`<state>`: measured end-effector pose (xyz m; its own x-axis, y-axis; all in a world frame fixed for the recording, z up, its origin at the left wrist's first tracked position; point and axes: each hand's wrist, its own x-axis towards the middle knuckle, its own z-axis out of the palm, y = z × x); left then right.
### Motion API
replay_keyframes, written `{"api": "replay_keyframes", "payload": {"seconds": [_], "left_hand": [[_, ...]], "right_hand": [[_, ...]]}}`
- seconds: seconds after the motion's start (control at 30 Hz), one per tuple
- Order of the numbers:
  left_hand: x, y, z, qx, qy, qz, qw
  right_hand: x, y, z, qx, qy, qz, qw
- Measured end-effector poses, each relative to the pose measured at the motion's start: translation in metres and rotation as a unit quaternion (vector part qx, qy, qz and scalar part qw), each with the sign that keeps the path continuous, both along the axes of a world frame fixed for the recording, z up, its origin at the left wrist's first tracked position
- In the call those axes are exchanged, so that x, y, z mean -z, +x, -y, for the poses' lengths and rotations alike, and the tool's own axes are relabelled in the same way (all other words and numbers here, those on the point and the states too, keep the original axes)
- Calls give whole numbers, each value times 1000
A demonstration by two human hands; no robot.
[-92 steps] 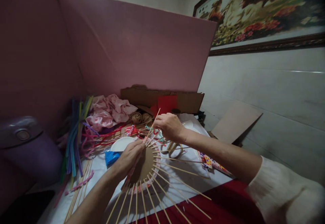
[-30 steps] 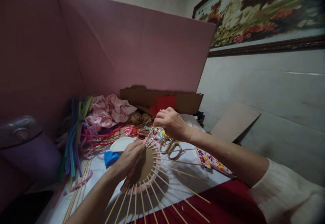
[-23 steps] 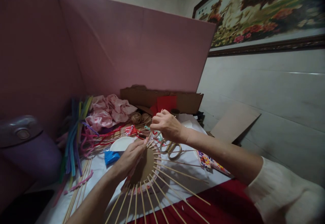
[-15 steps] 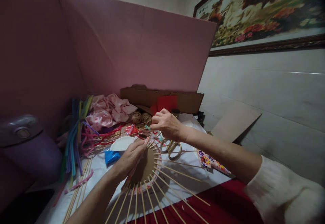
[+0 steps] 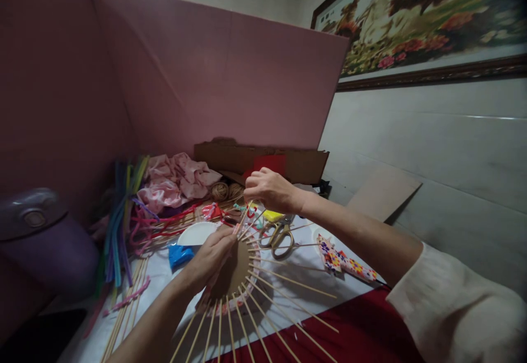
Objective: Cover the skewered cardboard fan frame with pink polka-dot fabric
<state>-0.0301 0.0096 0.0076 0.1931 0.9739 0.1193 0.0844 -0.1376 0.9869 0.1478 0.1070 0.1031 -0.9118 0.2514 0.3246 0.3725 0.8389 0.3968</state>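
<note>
We are pinching the upper end of one skewer point(image 5: 246, 219) in our right grip point(image 5: 269, 190), and the skewer is slanting down to the rim of the disc point(image 5: 235, 271). Our left grip point(image 5: 211, 257) is clasping that disc at its left rim, fingers lying on the brown face, and is holding it tilted over the near edge of the surface point(image 5: 158, 272). The other skewers point(image 5: 284, 302) are fanning out from the disc toward the near edge and the right. Just beyond the disc, scissors point(image 5: 278, 236) are lying flat, with a yellow piece point(image 5: 272, 216) touching them. A white dish point(image 5: 196, 234) and a blue packet point(image 5: 180, 254) are sitting just left of our left grip. Loose sticks point(image 5: 123, 311) are lying along the left edge, pipe cleaners point(image 5: 119, 225) near them. A pink cloth point(image 5: 177, 179), twine balls point(image 5: 221, 191) and a box point(image 5: 300, 162) are crowding the far edge.
</note>
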Motion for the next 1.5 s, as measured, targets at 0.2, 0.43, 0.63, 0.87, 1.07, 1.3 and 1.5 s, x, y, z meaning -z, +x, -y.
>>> {"api": "replay_keyframes", "payload": {"seconds": [0.2,0.43,0.63,0.87,1.07,1.3,1.5], "left_hand": [[4,-5,-4,-30,-30,8,999],[-4,-17,-7,-118,-46,24,992],[-5,-27,-12,-127,-114,69,983],[-4,-24,-10,-132,-99,44,985],[-7,-21,-7,-136,-91,30,986],[-9,-20,-6,-154,-55,33,986],[-7,-20,-7,-153,-38,31,987]], "right_hand": [[-7,33,10,27,-92,-172,980],[25,108,9,331,-215,-358,846],[84,130,9,427,-253,-258,829],[101,113,-4,481,-218,-218,821],[99,102,-30,487,-198,-182,831],[102,79,-54,465,-188,-126,856],[97,86,-80,501,-191,-101,838]]}}
